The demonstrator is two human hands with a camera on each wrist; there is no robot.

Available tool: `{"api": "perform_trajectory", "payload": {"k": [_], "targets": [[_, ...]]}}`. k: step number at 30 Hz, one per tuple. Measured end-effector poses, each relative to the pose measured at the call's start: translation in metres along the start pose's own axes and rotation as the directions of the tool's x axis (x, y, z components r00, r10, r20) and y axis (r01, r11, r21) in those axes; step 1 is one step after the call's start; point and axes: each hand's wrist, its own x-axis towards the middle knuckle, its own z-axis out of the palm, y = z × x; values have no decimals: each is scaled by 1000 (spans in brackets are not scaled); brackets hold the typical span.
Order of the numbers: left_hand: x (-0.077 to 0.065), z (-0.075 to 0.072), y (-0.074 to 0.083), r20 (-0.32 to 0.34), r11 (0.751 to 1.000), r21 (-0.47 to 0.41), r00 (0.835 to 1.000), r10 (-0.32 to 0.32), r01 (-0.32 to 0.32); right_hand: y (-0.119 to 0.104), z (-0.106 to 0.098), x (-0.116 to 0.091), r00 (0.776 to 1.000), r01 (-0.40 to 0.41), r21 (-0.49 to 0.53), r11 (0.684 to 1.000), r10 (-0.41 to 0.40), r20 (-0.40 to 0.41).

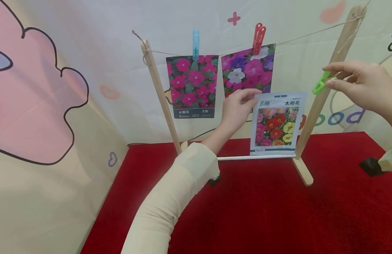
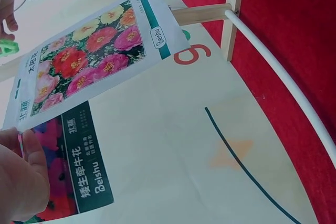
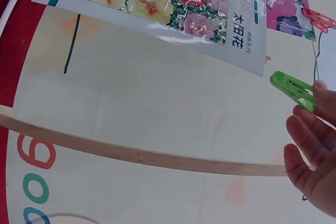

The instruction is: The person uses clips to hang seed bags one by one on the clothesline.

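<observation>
My left hand pinches the upper left corner of a white seed packet with red, pink and yellow flowers, holding it upright below the string. Between thumb and fingers of my right hand is a green clothespin, beside the right post and apart from the packet. A pink-flower seed packet hangs from the string by a blue clothespin. A red clothespin holds a purple and white flower packet, whose lower part is covered by my left hand and the white packet.
The wooden stand has a left post, a right post and a white crossbar low between them. It stands on a red cloth. A printed backdrop hangs close behind.
</observation>
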Motion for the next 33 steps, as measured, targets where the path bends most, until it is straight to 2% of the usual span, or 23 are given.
{"api": "perform_trajectory", "payload": {"k": [5, 14, 23, 30, 33], "targets": [[4, 2, 5, -14, 999, 25, 999, 29, -29, -2, -4, 4, 999, 24, -8, 1000, -24, -32], [10, 11, 15, -44, 999, -33, 999, -15, 14, -13, -11, 9, 998, -3, 0, 1000, 3, -56], [18, 15, 23, -90, 999, 17, 995, 32, -31, -22, -14, 15, 998, 3, -17, 1000, -4, -62], [21, 18, 30, -107, 1000, 12, 994, 22, -21, -26, -17, 20, 997, 16, -17, 1000, -18, -72], [22, 19, 33, -116, 999, 24, 993, 26, -23, -28, -18, 21, 998, -2, -14, 1000, 1, -63]]}}
